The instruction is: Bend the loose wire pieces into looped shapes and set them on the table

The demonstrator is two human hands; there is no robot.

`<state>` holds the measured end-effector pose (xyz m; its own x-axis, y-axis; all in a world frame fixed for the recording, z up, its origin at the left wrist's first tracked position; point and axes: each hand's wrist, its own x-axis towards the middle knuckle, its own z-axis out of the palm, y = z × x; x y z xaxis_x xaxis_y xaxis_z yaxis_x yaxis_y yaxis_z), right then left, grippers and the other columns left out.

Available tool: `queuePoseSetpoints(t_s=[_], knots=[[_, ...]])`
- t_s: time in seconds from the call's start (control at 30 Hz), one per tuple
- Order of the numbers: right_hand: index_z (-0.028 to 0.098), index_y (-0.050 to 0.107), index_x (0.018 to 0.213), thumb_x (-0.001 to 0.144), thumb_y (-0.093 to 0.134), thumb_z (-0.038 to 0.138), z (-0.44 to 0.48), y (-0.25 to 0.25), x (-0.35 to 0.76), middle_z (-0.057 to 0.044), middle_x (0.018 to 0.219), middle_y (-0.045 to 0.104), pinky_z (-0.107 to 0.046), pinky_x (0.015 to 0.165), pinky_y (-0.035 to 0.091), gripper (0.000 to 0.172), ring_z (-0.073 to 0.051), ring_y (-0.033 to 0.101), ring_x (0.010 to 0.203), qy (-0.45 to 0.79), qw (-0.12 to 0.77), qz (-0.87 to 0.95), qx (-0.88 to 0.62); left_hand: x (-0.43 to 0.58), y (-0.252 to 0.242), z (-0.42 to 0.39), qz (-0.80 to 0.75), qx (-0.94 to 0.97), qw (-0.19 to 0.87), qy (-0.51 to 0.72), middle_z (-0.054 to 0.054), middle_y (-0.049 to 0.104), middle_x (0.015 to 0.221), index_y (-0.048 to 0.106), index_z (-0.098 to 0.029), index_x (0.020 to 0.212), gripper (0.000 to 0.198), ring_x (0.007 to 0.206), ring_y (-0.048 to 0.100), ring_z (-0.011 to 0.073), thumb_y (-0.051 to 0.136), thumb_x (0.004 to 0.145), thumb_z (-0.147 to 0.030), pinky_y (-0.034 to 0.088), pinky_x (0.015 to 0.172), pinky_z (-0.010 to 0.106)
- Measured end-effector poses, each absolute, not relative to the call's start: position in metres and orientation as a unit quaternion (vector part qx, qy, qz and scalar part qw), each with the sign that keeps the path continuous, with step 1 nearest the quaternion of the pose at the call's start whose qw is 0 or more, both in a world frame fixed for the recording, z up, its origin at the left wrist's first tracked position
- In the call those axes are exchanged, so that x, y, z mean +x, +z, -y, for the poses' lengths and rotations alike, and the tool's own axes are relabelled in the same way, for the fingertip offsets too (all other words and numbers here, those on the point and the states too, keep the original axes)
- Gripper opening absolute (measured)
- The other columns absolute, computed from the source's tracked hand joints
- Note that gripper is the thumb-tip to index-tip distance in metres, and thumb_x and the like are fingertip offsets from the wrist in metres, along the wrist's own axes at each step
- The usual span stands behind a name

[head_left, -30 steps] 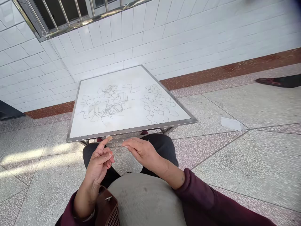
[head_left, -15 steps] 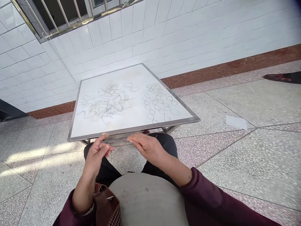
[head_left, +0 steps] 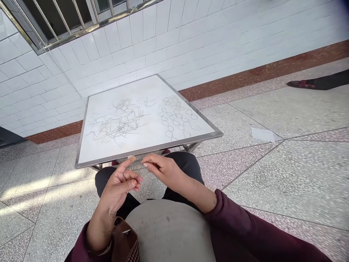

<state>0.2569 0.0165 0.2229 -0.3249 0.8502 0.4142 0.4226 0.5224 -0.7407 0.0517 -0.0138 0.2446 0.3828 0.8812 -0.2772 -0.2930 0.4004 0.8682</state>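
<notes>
My left hand point(head_left: 121, 183) is raised over my lap before the table's near edge. Its index finger points out with a pale tan wrap on the tip, the thumb stands apart, and nothing shows in it. Close by on the right, my right hand point(head_left: 163, 169) pinches thumb and index finger together; anything between them is too fine to make out. On the white table point(head_left: 147, 142) lies a loose tangle of thin dark wire-like strands point(head_left: 122, 123). To its right, several strands bent into wavy loops point(head_left: 177, 116) lie in rows.
A white tiled wall point(head_left: 131, 54) with a barred window point(head_left: 68, 18) stands behind the table. A brown bag point(head_left: 125, 236) hangs at my left side. A white paper-like piece point(head_left: 262, 134) lies on the floor, and another person's shoe point(head_left: 301, 84) is at the far right.
My left hand has moved right and opened its index finger outward more. The right hand has shifted slightly left, still pinched. The view has turned a little, sliding the table left.
</notes>
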Motion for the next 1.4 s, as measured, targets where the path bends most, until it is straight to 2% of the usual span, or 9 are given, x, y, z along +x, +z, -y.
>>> queuePoseSetpoints(t_s=[0.13,0.33,0.6,0.73,1.07,1.13,1.23,1.3,1.4], knots=[[0.021,0.061,0.091,0.096,0.05,0.025,-0.016,0.226,0.255,-0.001,0.074,0.065,-0.025,0.061,0.045,0.013,-0.013,0.057,0.063,0.295,0.414,0.752,-0.42,0.056,0.245,0.019,-0.385,0.391,0.733,0.401,0.004,0.074,0.086,0.041,-0.025,0.147,0.08,0.069,0.067,0.0133,0.08,0.078,-0.026,0.051,0.063,0.023],[0.021,0.056,0.083,0.096,0.048,0.03,-0.012,0.232,0.246,0.004,0.063,0.057,-0.023,0.054,0.039,0.018,-0.011,0.048,0.053,0.404,0.427,0.683,-0.434,0.069,0.239,0.02,-0.385,0.377,0.637,0.551,-0.002,0.073,0.08,0.038,-0.028,0.148,0.081,0.063,0.067,0.0089,0.079,0.079,-0.027,0.052,0.06,0.018],[0.02,0.053,0.095,0.093,0.055,0.042,-0.005,0.236,0.233,0.003,0.07,0.059,-0.022,0.052,0.045,0.022,-0.009,0.052,0.055,0.615,0.428,0.555,-0.362,0.079,0.24,0.017,-0.376,0.363,0.576,0.629,-0.001,0.079,0.093,0.036,-0.033,0.148,0.081,0.09,0.074,0.0154,0.078,0.08,-0.025,0.058,0.081,0.026],[0.019,0.054,0.091,0.092,0.056,0.041,-0.003,0.239,0.232,0.001,0.076,0.063,-0.023,0.053,0.045,0.022,-0.009,0.052,0.057,0.618,0.425,0.557,-0.357,0.078,0.238,0.019,-0.403,0.41,0.51,0.64,-0.001,0.079,0.095,0.034,-0.033,0.15,0.08,0.097,0.073,0.0183,0.076,0.082,-0.029,0.056,0.091,0.033],[0.021,0.052,0.083,0.094,0.047,0.025,0.005,0.251,0.226,0.004,0.065,0.058,-0.023,0.057,0.041,0.013,-0.01,0.05,0.056,0.537,0.377,0.661,-0.364,0.078,0.241,0.021,-0.451,0.495,0.376,0.641,0.002,0.077,0.107,0.024,-0.035,0.152,0.079,0.102,0.073,0.0228,0.069,0.088,-0.031,0.056,0.094,0.041],[0.022,0.052,0.082,0.093,0.049,0.023,0.006,0.253,0.227,0.005,0.065,0.056,-0.023,0.056,0.039,0.011,-0.01,0.048,0.057,0.517,0.371,0.68,-0.364,0.073,0.239,0.021,-0.46,0.534,0.349,0.618,0.004,0.076,0.11,0.029,-0.034,0.15,0.073,0.1,0.073,0.023,0.068,0.088,-0.029,0.052,0.099,0.045],[0.022,0.049,0.08,0.087,0.053,0.019,0.007,0.252,0.227,0.006,0.064,0.047,-0.022,0.053,0.034,0.008,-0.01,0.041,0.056,0.499,0.369,0.693,-0.366,0.062,0.236,0.019,-0.487,0.588,0.311,0.566,0.006,0.077,0.107,0.051,-0.03,0.135,0.055,0.104,0.072,0.0255,0.073,0.084,-0.029,0.045,0.107,0.048],[0.022,0.05,0.08,0.085,0.053,0.018,0.008,0.251,0.228,0.007,0.064,0.043,-0.021,0.052,0.033,0.007,-0.009,0.038,0.055,0.5,0.366,0.696,-0.363,0.055,0.237,0.016,-0.492,0.615,0.301,0.538,0.007,0.078,0.105,0.064,-0.028,0.116,0.037,0.105,0.071,0.027,0.076,0.081,-0.028,0.047,0.105,0.047],[0.021,0.056,0.085,0.086,0.05,0.016,0.008,0.251,0.228,0.007,0.062,0.04,-0.022,0.051,0.03,0.008,-0.009,0.033,0.054,0.488,0.371,0.704,-0.358,0.049,0.243,0.01,-0.474,0.664,0.277,0.507,0.009,0.078,0.103,0.071,-0.027,0.1,0.021,0.102,0.073,0.0267,0.076,0.08,-0.024,0.053,0.097,0.044]])
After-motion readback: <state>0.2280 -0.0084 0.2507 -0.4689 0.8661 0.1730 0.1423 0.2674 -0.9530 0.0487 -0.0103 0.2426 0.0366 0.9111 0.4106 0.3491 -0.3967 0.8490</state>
